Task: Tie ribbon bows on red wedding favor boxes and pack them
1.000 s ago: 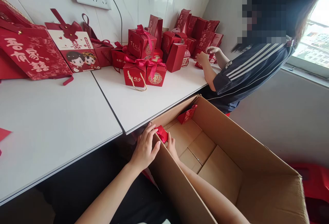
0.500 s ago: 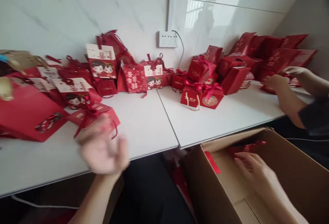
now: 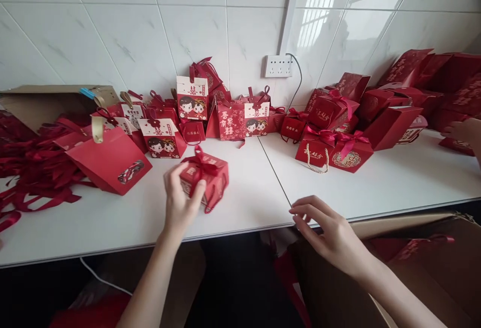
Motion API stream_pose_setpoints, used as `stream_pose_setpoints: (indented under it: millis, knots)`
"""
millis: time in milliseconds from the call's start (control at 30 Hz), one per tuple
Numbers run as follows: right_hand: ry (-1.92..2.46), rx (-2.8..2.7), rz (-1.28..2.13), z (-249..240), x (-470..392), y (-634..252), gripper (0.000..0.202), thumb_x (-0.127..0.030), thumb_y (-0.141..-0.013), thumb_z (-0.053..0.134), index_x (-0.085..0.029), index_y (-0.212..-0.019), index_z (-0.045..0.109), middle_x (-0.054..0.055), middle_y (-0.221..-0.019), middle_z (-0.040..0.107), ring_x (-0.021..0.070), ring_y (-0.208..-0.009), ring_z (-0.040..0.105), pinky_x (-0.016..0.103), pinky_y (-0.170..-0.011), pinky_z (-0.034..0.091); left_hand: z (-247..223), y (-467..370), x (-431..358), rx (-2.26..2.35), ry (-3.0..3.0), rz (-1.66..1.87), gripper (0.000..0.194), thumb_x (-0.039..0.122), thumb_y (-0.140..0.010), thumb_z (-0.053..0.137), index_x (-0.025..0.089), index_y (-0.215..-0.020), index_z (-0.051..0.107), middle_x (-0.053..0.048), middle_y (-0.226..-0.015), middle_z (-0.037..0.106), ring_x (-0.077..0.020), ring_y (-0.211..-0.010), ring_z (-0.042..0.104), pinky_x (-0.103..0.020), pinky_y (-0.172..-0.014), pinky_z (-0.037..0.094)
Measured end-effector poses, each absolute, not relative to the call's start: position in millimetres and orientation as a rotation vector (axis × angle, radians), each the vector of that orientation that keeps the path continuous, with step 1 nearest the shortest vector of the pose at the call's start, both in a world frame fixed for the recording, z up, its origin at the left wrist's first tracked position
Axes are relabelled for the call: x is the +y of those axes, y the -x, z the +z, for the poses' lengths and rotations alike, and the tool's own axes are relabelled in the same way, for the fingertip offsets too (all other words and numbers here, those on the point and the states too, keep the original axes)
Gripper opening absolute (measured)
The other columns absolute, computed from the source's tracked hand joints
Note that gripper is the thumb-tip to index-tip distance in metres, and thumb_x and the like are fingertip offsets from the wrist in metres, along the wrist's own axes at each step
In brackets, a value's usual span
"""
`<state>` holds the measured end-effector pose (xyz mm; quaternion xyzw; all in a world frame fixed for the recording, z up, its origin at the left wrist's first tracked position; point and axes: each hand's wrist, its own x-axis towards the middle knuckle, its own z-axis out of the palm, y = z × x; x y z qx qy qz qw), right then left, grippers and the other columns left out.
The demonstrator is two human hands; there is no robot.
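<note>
My left hand (image 3: 182,192) grips a small red gift box (image 3: 216,165) by its side, the thumb in front and the fingers behind. A dark red ribbon bow sits on the box's top and a red cord loop hangs at its side. My right hand (image 3: 325,227) hovers over the table's front edge, fingers loosely bent and apart, holding nothing. Left of the held box stand a carton with two cartoon figures (image 3: 162,140) and a larger red box with an oval window (image 3: 112,160).
A pile of red ribbons (image 3: 37,167) covers the table's left end. Red boxes with bows (image 3: 319,150) and red bags (image 3: 408,69) stand along the wall. Below the edge at right is an open cardboard box (image 3: 424,273). Another person's hand (image 3: 466,135) shows at far right.
My left hand has closed on the bow-topped gift box and shifted it right. My right hand has come up out of the cardboard box to the table edge. The view has turned left.
</note>
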<state>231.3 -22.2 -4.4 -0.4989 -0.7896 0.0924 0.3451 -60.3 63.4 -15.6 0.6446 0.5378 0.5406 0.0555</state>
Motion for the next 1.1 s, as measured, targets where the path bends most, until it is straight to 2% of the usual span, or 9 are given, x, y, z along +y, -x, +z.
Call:
stream_pose_setpoints:
  millis: [200, 267, 367, 467, 533, 633, 767, 933, 1100]
  knots:
    - [1.372, -2.089, 0.312, 13, -13, -219, 0.047, -0.051, -0.086, 0.050, -0.017, -0.119, 0.051, 0.012, -0.102, 0.060, 0.0207, -0.080, 0.064, 0.034, -0.066, 0.055, -7, 8, 13, 1.187, -2.441, 1.198, 0.059, 0.053, -0.089, 0.042, 0.021, -0.137, 0.029, -0.016, -0.132, 0.043, -0.0312, -0.124, 0.042, -0.047, -0.100, 0.040]
    - [1.430, -2.022, 0.342, 16, -15, -224, 0.052, -0.056, -0.086, 0.046, -0.017, -0.120, 0.050, 0.012, -0.104, 0.062, 0.0213, -0.081, 0.064, 0.034, -0.067, 0.054, -2, 6, 9, 1.108, -2.417, 1.240, 0.054, 0.050, -0.089, 0.041, 0.021, -0.134, 0.033, -0.015, -0.127, 0.048, -0.0294, -0.118, 0.048, -0.044, -0.095, 0.044]
    - [1.535, -1.870, 0.426, 18, -20, -232, 0.049, -0.060, -0.089, 0.037, -0.018, -0.103, 0.057, 0.009, -0.094, 0.065, 0.0188, -0.075, 0.063, 0.030, -0.064, 0.052, 1, 10, 24, 1.294, -2.114, 1.280, 0.041, 0.046, -0.089, 0.041, 0.020, -0.122, 0.046, -0.012, -0.118, 0.054, -0.0253, -0.106, 0.055, -0.037, -0.082, 0.049]
    - [1.590, -1.806, 0.495, 19, -23, -235, 0.053, -0.064, -0.089, 0.031, -0.019, -0.083, 0.059, 0.006, -0.078, 0.064, 0.0174, -0.069, 0.060, 0.027, -0.058, 0.048, 0, 10, 48, 1.363, -1.852, 1.049, 0.044, 0.054, -0.088, 0.038, 0.020, -0.111, 0.054, -0.009, -0.109, 0.060, -0.0228, -0.097, 0.058, -0.032, -0.075, 0.049]
    - [1.546, -1.780, 0.466, 20, -25, -235, 0.058, -0.068, -0.087, 0.028, -0.019, -0.083, 0.058, 0.007, -0.081, 0.063, 0.0181, -0.072, 0.058, 0.028, -0.060, 0.048, -1, 8, 57, 1.306, -1.791, 0.938, 0.045, 0.057, -0.089, 0.033, 0.019, -0.093, 0.058, -0.005, -0.088, 0.062, -0.0200, -0.081, 0.059, -0.030, -0.069, 0.049]
    - [1.457, -1.728, 0.427, 21, -26, -231, 0.065, -0.075, -0.082, 0.024, -0.019, -0.080, 0.055, 0.006, -0.077, 0.061, 0.0174, -0.068, 0.055, 0.029, -0.061, 0.047, -4, 5, 60, 1.223, -1.683, 0.930, 0.044, 0.055, -0.090, 0.034, 0.020, -0.071, 0.052, 0.001, -0.062, 0.052, -0.0149, -0.057, 0.049, -0.026, -0.052, 0.043]
    - [1.615, -1.716, 0.710, 19, -24, -222, 0.054, -0.064, -0.089, 0.032, -0.019, -0.063, 0.049, -0.001, -0.056, 0.049, 0.0113, -0.052, 0.043, 0.024, -0.050, 0.037, -6, 5, 58, 1.178, -1.572, 0.958, 0.031, 0.048, -0.086, 0.049, 0.020, -0.072, 0.050, 0.004, -0.060, 0.049, -0.0106, -0.049, 0.043, -0.021, -0.045, 0.036]
    - [1.589, -1.732, 0.881, 16, -21, -218, 0.042, -0.047, -0.092, 0.039, -0.018, -0.063, 0.049, -0.003, -0.058, 0.047, 0.0100, -0.054, 0.039, 0.022, -0.051, 0.034, 3, 10, 54, 1.236, -1.736, 1.051, 0.025, 0.043, -0.086, 0.050, 0.020, -0.077, 0.055, 0.000, -0.076, 0.057, -0.0131, -0.065, 0.051, -0.021, -0.056, 0.040]
    - [1.473, -1.636, 1.093, 19, -26, -223, 0.042, -0.047, -0.091, 0.043, -0.018, -0.063, 0.052, -0.003, -0.056, 0.044, 0.0093, -0.052, 0.035, 0.023, -0.049, 0.030, 16, 13, 42, 1.148, -1.645, 1.098, 0.028, 0.040, -0.085, 0.051, 0.020, -0.066, 0.055, 0.000, -0.064, 0.054, -0.0141, -0.061, 0.051, -0.024, -0.055, 0.042]
